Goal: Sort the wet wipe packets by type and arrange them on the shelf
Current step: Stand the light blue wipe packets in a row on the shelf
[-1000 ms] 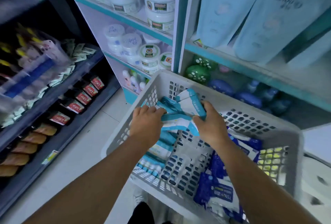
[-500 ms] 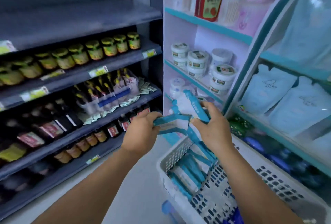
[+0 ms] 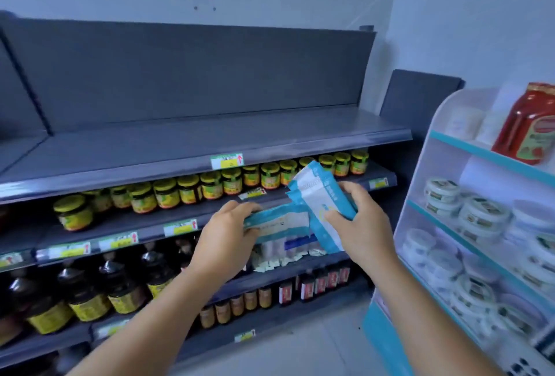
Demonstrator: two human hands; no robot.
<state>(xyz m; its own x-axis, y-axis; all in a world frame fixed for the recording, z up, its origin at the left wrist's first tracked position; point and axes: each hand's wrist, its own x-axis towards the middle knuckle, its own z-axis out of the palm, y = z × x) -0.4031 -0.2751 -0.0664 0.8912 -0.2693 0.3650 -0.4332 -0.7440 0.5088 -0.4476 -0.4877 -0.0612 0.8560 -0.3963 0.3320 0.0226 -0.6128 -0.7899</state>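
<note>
I hold a bunch of light-blue and white wet wipe packets in front of the grey shelf unit. My left hand [image 3: 229,231] grips the flat packets [image 3: 279,224] lying level. My right hand [image 3: 357,219] grips more wet wipe packets [image 3: 318,192] tilted upward, their top edges fanned out. Both bunches touch in the middle. They hang at the height of the jar shelf. The bare grey top shelf [image 3: 186,141] lies above and behind my hands.
Yellow-labelled jars [image 3: 168,192] line the second shelf, dark bottles [image 3: 81,288] the shelf below. Small sachets and a clear box [image 3: 282,255] sit behind the packets. A white and teal rack [image 3: 468,225] with round tubs and a red bottle [image 3: 531,123] stands at the right.
My hands lifted the packets out of the grey basket and carried them up and left. The view swung from the basket to the grey shelves; the basket is out of sight.
</note>
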